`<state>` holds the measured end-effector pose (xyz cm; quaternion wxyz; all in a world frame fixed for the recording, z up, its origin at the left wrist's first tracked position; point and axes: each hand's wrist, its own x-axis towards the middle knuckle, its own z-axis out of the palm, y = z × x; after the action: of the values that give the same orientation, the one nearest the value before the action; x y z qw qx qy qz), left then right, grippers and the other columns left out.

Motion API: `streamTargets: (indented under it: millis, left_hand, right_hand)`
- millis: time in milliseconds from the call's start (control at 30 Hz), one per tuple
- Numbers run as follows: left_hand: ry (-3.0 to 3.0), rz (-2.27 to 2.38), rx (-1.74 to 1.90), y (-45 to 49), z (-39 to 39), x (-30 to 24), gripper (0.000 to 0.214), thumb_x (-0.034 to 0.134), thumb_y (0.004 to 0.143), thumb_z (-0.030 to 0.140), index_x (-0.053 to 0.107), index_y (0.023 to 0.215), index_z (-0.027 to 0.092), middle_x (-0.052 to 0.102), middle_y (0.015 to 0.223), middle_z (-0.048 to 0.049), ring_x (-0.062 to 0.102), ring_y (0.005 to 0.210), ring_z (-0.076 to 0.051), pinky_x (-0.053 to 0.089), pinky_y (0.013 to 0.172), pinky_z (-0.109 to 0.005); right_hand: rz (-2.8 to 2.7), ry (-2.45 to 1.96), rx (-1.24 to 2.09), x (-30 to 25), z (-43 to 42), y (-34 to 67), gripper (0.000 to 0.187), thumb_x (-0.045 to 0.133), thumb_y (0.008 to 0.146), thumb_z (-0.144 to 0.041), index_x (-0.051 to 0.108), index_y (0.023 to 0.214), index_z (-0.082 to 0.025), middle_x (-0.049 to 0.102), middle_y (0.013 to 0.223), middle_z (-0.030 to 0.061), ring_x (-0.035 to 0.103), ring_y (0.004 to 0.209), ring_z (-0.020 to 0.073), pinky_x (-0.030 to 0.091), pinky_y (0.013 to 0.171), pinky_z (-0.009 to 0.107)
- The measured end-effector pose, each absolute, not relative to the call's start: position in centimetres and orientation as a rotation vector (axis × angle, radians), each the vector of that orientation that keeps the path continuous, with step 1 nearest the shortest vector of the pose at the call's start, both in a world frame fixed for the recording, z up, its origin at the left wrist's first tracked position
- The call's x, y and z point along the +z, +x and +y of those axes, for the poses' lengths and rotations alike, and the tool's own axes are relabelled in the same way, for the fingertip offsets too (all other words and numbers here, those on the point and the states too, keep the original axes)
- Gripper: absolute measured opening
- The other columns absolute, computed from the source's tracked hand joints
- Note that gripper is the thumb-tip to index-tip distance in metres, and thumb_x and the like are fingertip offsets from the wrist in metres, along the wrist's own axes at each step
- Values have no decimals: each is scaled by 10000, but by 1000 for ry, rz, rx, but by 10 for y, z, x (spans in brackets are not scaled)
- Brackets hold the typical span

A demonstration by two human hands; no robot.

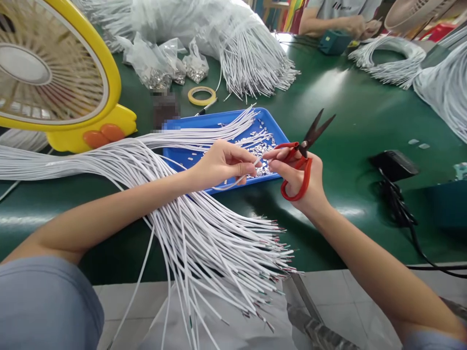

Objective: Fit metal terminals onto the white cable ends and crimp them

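My left hand (229, 165) pinches a white cable (233, 183) near its end, above a blue tray (272, 124). Red-handled scissors (308, 141) hang on my right hand (306, 182), their dark blades apart and pointing up and away. The thumb and fingertips of that hand meet at the cable's tip; whether they pinch a small part there is too fine to make out. Small shiny metal pieces (264, 146) lie scattered in the tray beside a row of white cables (211, 133). Under my left forearm a thick bundle of white cables (215, 233) fans over the table edge, with coloured wire ends showing.
A yellow fan (109, 63) stands at the left. Behind the tray are a tape roll (202, 96), bags of metal parts (197, 68) and a large cable bundle (251, 58). A black adapter (396, 164) lies right. Across the table a co-worker's hands (359, 25) are busy.
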<state>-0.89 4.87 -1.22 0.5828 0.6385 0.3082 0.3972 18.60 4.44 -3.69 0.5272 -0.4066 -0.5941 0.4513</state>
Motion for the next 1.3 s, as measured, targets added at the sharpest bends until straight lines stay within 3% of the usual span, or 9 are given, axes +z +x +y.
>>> streamTargets:
  millis: [467,833,1300]
  left_hand:
    - [1739,950,960,-4,49,-17,148,777,635,194,680,641,82,635,581,-23,525,521,-73,418,483,-193]
    - [1897,973,945,-4,48,-18,154,765,675,210,665,646,97,587,562,-7,476,504,-59,368,462,-203]
    - [1735,894,981,-4,42,-14,34,689,712,102,706,739,113,658,641,-19,579,582,-95,447,484,-196]
  right_hand:
    - [-1493,-934,970,-27,33,181,117,721,732,-236,605,716,-246,701,879,-2,663,867,192,544,794,359]
    - [-1504,-936,931,-28,35,177,156,702,721,-156,566,682,-223,606,709,-35,591,691,117,511,686,289]
    - [-1509,-906,846,-25,36,181,140,677,753,-143,583,704,-235,667,767,-32,631,743,130,513,739,311]
